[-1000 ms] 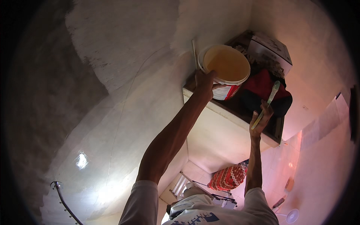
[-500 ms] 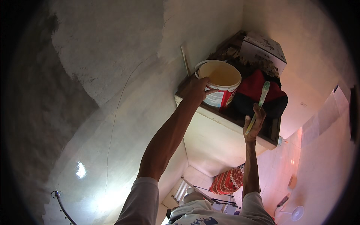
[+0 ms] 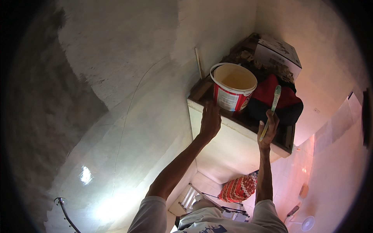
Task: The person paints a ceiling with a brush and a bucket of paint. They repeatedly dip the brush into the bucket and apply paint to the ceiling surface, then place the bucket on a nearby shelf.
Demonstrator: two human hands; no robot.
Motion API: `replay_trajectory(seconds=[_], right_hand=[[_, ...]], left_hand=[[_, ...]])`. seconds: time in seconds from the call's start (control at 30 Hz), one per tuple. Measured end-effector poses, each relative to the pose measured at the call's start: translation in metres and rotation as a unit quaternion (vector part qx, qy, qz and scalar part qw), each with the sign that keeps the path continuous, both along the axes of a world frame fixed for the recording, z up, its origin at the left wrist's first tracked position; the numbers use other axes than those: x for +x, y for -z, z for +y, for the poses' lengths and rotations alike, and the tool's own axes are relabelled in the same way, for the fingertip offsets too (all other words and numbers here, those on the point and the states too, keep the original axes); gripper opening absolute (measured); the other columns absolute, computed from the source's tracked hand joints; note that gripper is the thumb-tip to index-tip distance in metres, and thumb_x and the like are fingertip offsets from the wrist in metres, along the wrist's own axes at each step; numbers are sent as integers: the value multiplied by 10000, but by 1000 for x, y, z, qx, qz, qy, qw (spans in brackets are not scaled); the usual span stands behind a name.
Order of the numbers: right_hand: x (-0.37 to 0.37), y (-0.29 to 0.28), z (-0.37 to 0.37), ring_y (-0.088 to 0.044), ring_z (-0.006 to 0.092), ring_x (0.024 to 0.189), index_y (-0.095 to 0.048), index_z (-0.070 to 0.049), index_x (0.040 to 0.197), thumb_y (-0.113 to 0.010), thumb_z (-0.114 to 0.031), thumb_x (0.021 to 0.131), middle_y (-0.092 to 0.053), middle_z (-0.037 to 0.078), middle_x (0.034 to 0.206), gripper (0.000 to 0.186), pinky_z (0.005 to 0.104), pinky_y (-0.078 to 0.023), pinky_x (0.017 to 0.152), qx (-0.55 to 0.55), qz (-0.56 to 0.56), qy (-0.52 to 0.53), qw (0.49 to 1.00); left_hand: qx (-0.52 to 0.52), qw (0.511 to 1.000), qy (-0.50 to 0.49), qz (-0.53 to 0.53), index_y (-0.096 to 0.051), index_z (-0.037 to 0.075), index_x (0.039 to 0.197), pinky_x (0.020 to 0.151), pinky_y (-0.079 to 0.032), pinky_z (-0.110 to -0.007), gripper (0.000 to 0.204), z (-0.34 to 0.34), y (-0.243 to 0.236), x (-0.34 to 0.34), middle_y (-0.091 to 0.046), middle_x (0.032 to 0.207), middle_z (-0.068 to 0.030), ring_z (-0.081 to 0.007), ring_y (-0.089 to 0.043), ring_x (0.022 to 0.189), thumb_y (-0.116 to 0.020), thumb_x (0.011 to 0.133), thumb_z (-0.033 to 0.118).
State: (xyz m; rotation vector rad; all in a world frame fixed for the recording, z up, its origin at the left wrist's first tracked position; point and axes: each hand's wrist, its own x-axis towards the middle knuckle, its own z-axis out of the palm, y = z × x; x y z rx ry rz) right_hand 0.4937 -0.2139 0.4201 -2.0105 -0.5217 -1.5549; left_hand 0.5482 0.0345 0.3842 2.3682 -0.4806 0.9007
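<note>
A white-rimmed bucket (image 3: 227,99) with a red and white label stands on top of a cabinet (image 3: 237,130). Its handle is tipped toward the wall, and the inside looks cream-coloured. My left hand (image 3: 210,122) is at the cabinet's front edge, just below the bucket and no longer on its rim. Its fingers are blurred and partly hidden, so their grip is unclear. To the right, my right hand (image 3: 268,130) is closed around the handle of a paintbrush (image 3: 276,97), held upright with greenish-white bristles on top.
Behind the bucket lie a white printed box (image 3: 278,54), crumpled brown material (image 3: 268,66) and a red and black cloth item (image 3: 274,97). A thin stick (image 3: 199,62) leans on the wall (image 3: 143,112), which is partly coated. Below hangs a red patterned cloth (image 3: 239,188).
My left hand has let go of the bucket's rim and dropped to the cabinet's edge. My right hand still holds the paintbrush upright. The view has shifted slightly.
</note>
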Motion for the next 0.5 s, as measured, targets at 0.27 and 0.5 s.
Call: replay_trajectory(seconds=[0.27,0.5], right_hand=[[5,-84,26,-602,383,1081,-570,-77,1296,-618,-58,933,-611,188,1177,366,444,-533,859,-40,47,27,998],[110,-142,31,-647,332,1056,-641,-143,1176,-618,-97,877,-619,145,1159,304,453,-538,863,-231,242,113,936]], left_hand=[[104,994,-7,-9,-450,-47,1338,1165,-282,-543,565,1,23,3,-441,1393,-270,-436,-356,1374,-674,901,231],[49,998,5,38,-464,-48,1291,1149,-334,-521,560,-1,7,-3,-458,1366,-269,-443,-372,1363,-724,861,199]])
